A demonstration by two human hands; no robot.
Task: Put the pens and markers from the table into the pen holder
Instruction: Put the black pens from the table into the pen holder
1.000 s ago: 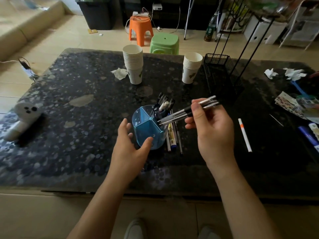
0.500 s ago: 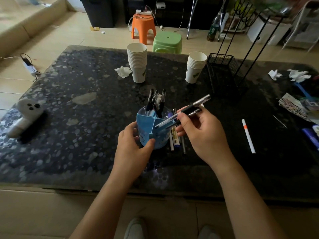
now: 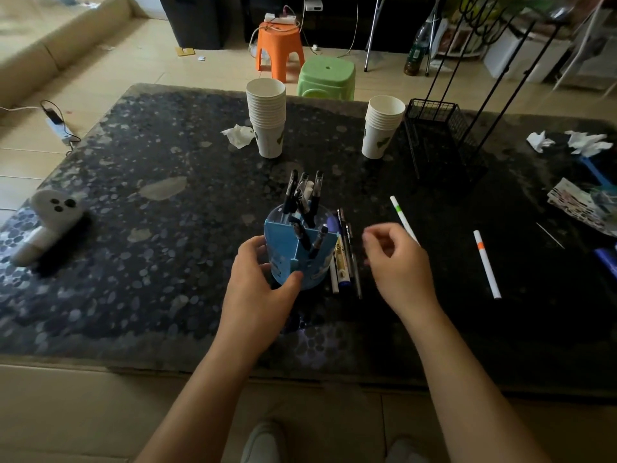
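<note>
Now the right hand (image 3: pixel 397 262) is empty: the bundle of pens it gripped half a second ago is gone from its fingers (image 3: pixel 375 237), which hang loosely curled and part open, holding nothing. The hand sits just right of the holder (image 3: pixel 293 259), above the table (image 3: pixel 133 228), blurred (probably mid-motion).

The pens (image 3: pixel 305 202) stand in the holder, some upright in the back compartment, two dark ones leaning in the front-right compartment. I judge these two to be the ones just dropped in, though which compartment took which pen cannot be told for sure.

The left hand (image 3: pixel 257 289) wraps the holder's near-left wall, thumb at the front and fingers round the side; half closed, touching it, steadying it as it did a moment ago.

Left on the table:
- a small cluster (image 3: pixel 344 259) of pens and a marker, lying side by side, touching the holder's right side;
- a white pen with green band (image 3: pixel 402 217), partly hidden behind the right hand;
- a white pen with orange band (image 3: pixel 485 262), well apart to the right.

Judgement: one batch is delivered and the task is partly done. The cluster beside the holder is the closest next pick for the free right hand.
</note>
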